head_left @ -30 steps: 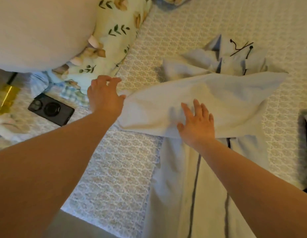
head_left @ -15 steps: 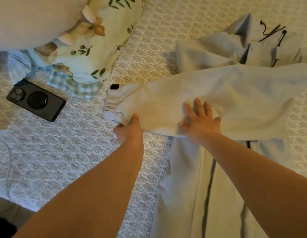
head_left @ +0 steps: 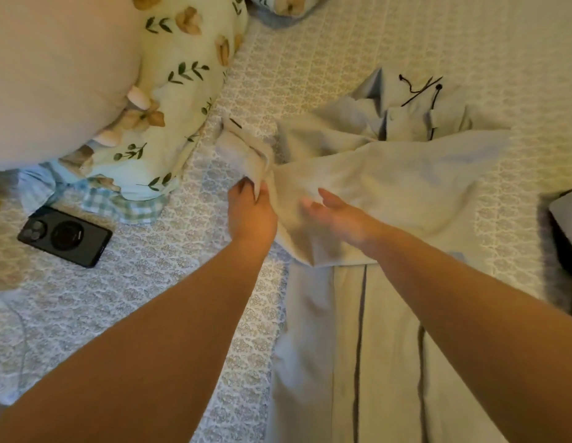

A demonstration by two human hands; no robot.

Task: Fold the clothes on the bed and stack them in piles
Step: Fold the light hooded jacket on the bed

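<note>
A pale grey-blue garment (head_left: 406, 187) with dark piping lies on the patterned bedspread (head_left: 150, 282), its collar and dark drawstrings at the upper right. One sleeve is folded across the body toward the left. My left hand (head_left: 251, 212) pinches that sleeve near its cuff (head_left: 243, 148), bunching and lifting the cloth. My right hand (head_left: 339, 215) hovers just over the folded sleeve with fingers relaxed and slightly spread, holding nothing. The garment's lower part (head_left: 374, 346) runs down toward me between my forearms.
A black phone (head_left: 65, 236) lies on the bed at the left. A floral pillow (head_left: 182, 91) and a plain beige cushion (head_left: 54, 75) fill the upper left, with checked cloth (head_left: 118, 204) under them. A dark object (head_left: 566, 228) sits at the right edge.
My left hand moved from the bed beside the cuff to pinching the sleeve and pulling it up. My right hand lifted off the sleeve it was pressing flat.
</note>
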